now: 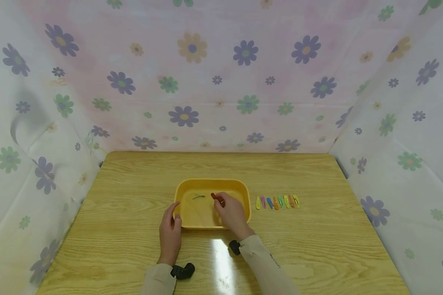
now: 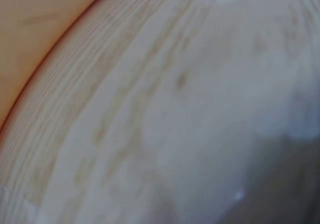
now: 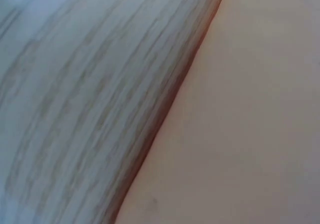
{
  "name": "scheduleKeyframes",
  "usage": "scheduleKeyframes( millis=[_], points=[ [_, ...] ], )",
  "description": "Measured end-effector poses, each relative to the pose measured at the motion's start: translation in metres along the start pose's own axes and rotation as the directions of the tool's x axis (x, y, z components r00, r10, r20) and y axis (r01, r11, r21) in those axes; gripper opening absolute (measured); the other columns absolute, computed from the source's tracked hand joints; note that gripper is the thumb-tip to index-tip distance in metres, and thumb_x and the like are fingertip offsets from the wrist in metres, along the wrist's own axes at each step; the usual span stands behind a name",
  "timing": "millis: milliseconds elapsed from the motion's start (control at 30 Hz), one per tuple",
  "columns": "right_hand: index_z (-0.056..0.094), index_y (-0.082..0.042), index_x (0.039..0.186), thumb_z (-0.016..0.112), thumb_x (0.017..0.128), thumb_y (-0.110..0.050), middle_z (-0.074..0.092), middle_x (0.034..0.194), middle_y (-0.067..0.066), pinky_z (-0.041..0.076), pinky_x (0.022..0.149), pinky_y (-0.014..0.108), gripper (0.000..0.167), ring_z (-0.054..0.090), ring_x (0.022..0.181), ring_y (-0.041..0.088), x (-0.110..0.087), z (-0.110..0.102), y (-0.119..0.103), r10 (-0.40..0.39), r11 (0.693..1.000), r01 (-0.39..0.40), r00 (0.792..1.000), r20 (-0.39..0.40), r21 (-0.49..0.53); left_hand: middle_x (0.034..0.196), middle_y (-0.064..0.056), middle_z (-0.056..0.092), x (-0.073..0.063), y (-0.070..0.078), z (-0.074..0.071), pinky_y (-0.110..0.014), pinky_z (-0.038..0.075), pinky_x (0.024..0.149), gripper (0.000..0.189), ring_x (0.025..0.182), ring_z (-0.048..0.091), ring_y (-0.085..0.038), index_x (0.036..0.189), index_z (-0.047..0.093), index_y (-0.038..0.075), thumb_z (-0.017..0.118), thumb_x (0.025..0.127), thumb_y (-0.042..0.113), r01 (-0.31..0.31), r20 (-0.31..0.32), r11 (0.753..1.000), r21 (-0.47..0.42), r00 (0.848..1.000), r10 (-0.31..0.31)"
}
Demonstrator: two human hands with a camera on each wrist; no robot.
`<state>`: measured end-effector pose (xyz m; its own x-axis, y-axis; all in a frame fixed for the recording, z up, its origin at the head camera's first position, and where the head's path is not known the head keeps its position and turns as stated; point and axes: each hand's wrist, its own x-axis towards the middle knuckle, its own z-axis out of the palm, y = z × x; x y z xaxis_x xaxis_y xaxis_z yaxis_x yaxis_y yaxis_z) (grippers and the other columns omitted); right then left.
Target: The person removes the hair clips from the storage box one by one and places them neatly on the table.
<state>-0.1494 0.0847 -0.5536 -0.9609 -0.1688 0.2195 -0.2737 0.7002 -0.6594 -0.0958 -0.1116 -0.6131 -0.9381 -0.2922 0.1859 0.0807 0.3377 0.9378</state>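
In the head view, a shallow yellow tray [image 1: 214, 228] with rounded corners sits on the table. My right hand [image 1: 231, 213] reaches over it and pinches a small red hair clip [image 1: 213, 196] between thumb and fingertips. At the tray's left rim, my left hand [image 1: 170, 233] grips the edge near the front corner. A thin dark green piece [image 1: 198, 197] lies on the tray's floor, left of the red clip. To the right of the tray runs a row of colourful snap hair clips [image 1: 281, 201]. Both wrist views show mainly blurred wood grain and skin.
The wood-grain table [image 1: 317, 241] has a bright light reflection [image 1: 221, 262] in front of the tray. Flower-patterned cloth [image 1: 214, 90] hangs behind and along both sides. Black wrist cameras [image 1: 183, 271] sit on both wrists, over pale sleeves [image 1: 262, 262].
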Motion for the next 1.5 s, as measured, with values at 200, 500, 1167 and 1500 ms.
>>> scheduleKeyframes(
  millis=[200, 500, 1167, 1500],
  points=[
    [0.063, -0.016, 0.093, 0.056, 0.087, -0.023, 0.060, 0.076, -0.009, 0.041, 0.053, 0.021, 0.012, 0.051, 0.061, 0.004, -0.001, -0.003, -0.001, -0.001, 0.999, 0.001, 1.000, -0.022, 0.032, 0.131, 0.006, 0.043, -0.003, 0.016, -0.002, -0.039, 0.031, 0.097, 0.034, 0.122, 0.035, -0.010, 0.126, 0.049, 0.019, 0.041, 0.094, 0.011, 0.004, -0.002, 1.000, -0.007, 1.000, -0.004],
    [0.061, -0.015, 0.094, 0.055, 0.089, -0.022, 0.057, 0.086, -0.006, 0.043, 0.056, 0.022, 0.011, 0.052, 0.072, 0.008, -0.003, -0.010, -0.004, 0.016, 0.991, -0.003, 0.996, -0.092, 0.133, 0.131, 0.004, 0.044, -0.006, 0.037, -0.007, -0.040, 0.031, 0.096, 0.034, 0.122, 0.036, -0.012, 0.127, 0.049, 0.016, 0.041, 0.094, 0.011, -0.007, 0.004, 1.000, -0.009, 1.000, 0.007],
    [0.049, -0.012, 0.116, 0.054, 0.089, -0.020, 0.059, 0.093, 0.006, 0.049, 0.061, 0.034, 0.028, 0.057, 0.073, 0.022, 0.001, -0.012, -0.002, 0.175, 0.862, -0.110, 0.981, -0.087, 0.495, 0.130, 0.013, 0.042, 0.000, 0.003, -0.002, -0.038, 0.032, 0.096, 0.034, 0.121, 0.036, -0.008, 0.127, 0.048, 0.028, 0.041, 0.094, 0.020, -0.030, -0.014, 1.000, -0.003, 0.999, 0.030],
    [0.048, 0.001, 0.111, 0.051, 0.091, -0.013, 0.057, 0.094, 0.020, 0.048, 0.059, 0.037, 0.025, 0.056, 0.067, 0.031, 0.000, -0.033, -0.009, 0.299, 0.669, -0.134, 0.949, -0.100, 0.731, 0.131, 0.011, 0.042, 0.000, 0.002, 0.000, -0.039, 0.033, 0.095, 0.034, 0.122, 0.035, -0.009, 0.126, 0.049, 0.027, 0.042, 0.094, 0.017, -0.026, -0.018, 1.000, -0.015, 1.000, 0.026]
  ],
)
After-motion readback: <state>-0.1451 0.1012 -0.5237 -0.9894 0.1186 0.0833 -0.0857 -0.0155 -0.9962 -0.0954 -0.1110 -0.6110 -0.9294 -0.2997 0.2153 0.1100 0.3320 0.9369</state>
